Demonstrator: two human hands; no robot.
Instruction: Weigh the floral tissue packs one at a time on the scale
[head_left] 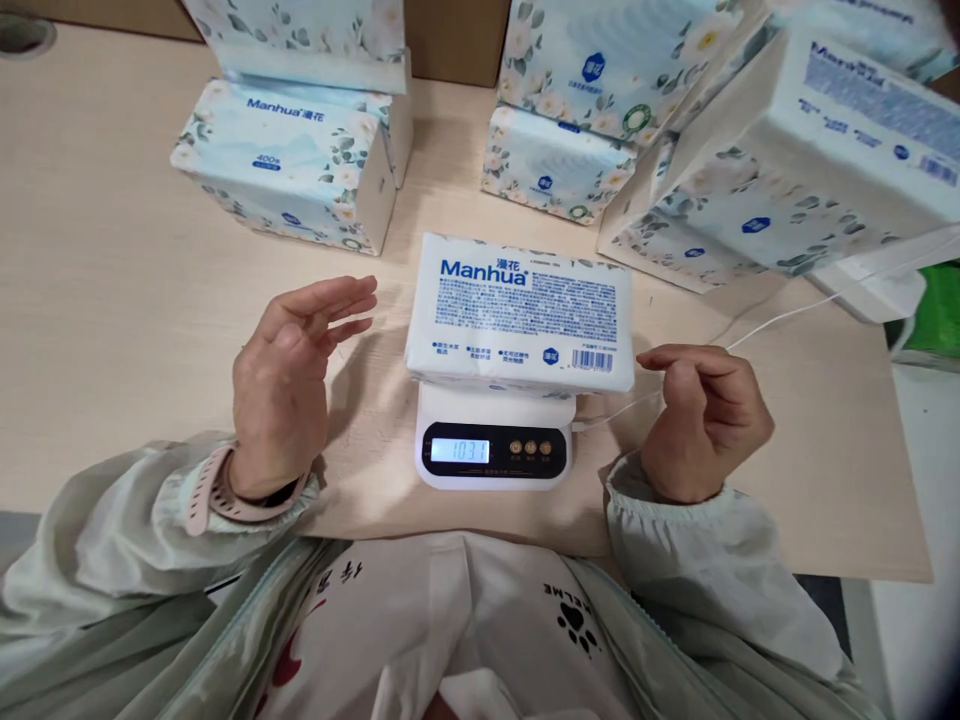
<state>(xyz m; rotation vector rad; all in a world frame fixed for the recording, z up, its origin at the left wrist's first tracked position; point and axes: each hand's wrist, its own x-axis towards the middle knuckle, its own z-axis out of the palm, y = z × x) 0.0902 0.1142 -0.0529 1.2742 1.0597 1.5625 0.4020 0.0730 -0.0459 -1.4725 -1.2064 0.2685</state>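
Note:
A pack of Manhua tissues (525, 312) rests on the platform of a white digital kitchen scale (493, 455), its printed barcode side facing up. The scale's lit display (460, 451) appears to read 103.1. To the left of the pack, my left hand (289, 380) is held in the air with fingers stretched toward it, touching nothing. On the other side, my right hand (701, 420) hovers just off the pack's right end, fingers extended and thumb bent in front of them. I see nothing in either hand.
More tissue packs (277, 165) are stacked at the back left, with others (562, 165) at the back centre and a leaning stack (795, 190) at the back right. A white cable (780, 318) runs from the scale to the right. Something green (937, 310) lies beyond the table's right edge.

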